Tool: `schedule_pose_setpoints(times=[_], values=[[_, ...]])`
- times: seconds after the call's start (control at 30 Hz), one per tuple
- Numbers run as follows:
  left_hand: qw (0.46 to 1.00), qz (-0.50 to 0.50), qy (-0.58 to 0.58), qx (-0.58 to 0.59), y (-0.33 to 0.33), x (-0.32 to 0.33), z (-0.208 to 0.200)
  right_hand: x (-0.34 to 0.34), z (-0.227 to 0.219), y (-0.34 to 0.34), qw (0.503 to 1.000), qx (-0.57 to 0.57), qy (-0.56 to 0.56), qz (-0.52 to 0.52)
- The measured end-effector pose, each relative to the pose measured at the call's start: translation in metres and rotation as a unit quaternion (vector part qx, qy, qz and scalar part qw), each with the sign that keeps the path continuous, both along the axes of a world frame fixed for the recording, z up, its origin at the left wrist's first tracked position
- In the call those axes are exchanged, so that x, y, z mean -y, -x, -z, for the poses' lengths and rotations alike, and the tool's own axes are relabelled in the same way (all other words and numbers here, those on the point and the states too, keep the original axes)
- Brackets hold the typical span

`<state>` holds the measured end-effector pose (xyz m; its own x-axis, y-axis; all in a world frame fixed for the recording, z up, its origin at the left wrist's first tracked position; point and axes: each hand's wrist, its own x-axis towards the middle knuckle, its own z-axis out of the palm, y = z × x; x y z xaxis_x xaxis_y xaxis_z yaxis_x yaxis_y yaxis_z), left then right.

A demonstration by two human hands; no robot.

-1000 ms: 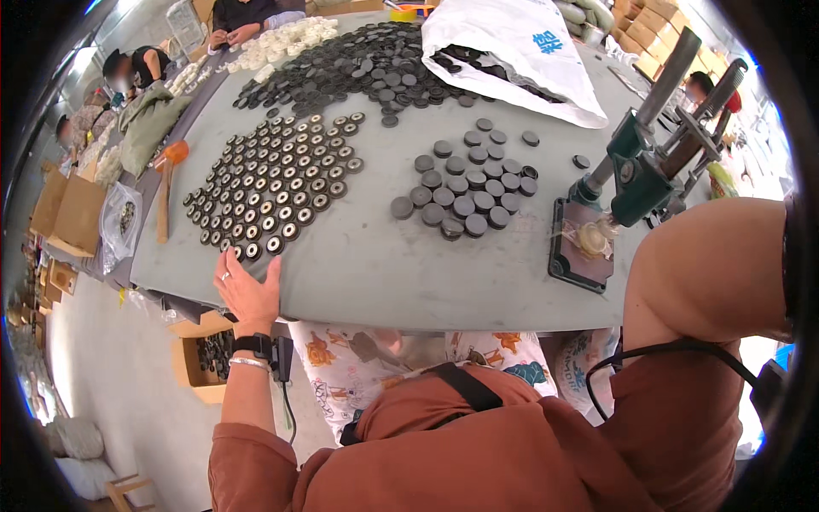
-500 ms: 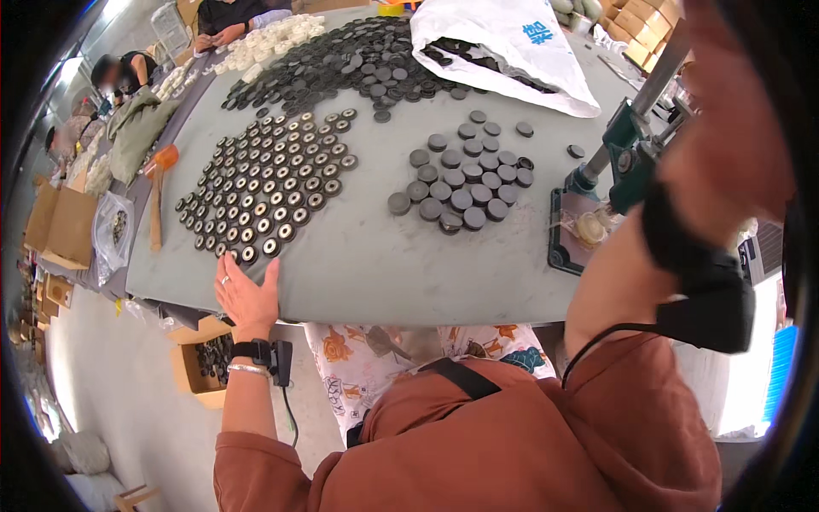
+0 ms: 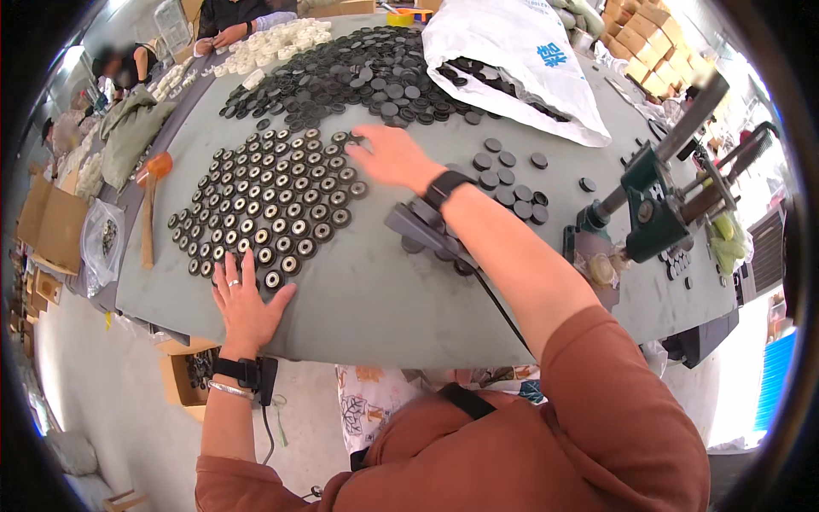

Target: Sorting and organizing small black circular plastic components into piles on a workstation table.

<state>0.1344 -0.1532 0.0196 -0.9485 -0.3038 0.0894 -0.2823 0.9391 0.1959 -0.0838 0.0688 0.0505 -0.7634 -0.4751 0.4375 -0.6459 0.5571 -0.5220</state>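
Observation:
My left hand (image 3: pixel 247 307) lies with spread fingers at the near edge of a group of black round pieces with silver ring centres (image 3: pixel 269 196). Its fingertips touch the nearest of these pieces. At the group's far right corner is my right hand (image 3: pixel 392 158), its thumb and fingers apart beside the outermost pieces; I see nothing held in it. Under and beyond my right forearm sit plain dark round caps (image 3: pixel 522 193), partly hidden by the wrist strap and its device. A large heap of loose black caps (image 3: pixel 341 77) covers the far part of the table.
A white sack (image 3: pixel 520 51) of black caps lies at the back. On the right stands a green hand press (image 3: pixel 644 205). An orange-headed mallet (image 3: pixel 152 196) and a clear plastic bag (image 3: pixel 104 243) are at left. Other people sit beyond, near white parts (image 3: pixel 281 38).
My right hand has swung from the press at the right across to the far right corner of the ringed pieces. My left hand stays at their near edge.

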Motion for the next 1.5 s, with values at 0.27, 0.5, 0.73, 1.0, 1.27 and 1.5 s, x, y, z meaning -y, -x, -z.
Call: schedule_pose_setpoints(times=[0.27,0.5,0.73,1.0,1.27,1.5], values=[[0.998,-0.018,-0.008,0.057,0.026,-0.016,-0.012,0.048,0.015,0.056,0.957,0.101,-0.272,0.021],[0.998,0.012,-0.005,0.069,0.034,-0.025,-0.006,0.04,0.031,0.052,0.948,0.071,-0.304,-0.065],[0.995,0.075,-0.008,0.06,0.037,-0.059,-0.005,0.009,0.049,0.026,0.947,-0.094,-0.282,-0.123],[0.996,0.073,-0.011,0.049,0.048,-0.088,-0.006,-0.028,0.02,0.011,0.963,-0.099,-0.243,-0.063],[0.973,0.221,0.06,-0.041,0.044,-0.115,-0.022,-0.104,-0.014,-0.084,0.989,-0.123,-0.008,0.076],[0.943,0.32,0.086,-0.016,0.071,-0.136,-0.012,-0.093,0.03,-0.135,0.974,-0.157,-0.154,0.053]])
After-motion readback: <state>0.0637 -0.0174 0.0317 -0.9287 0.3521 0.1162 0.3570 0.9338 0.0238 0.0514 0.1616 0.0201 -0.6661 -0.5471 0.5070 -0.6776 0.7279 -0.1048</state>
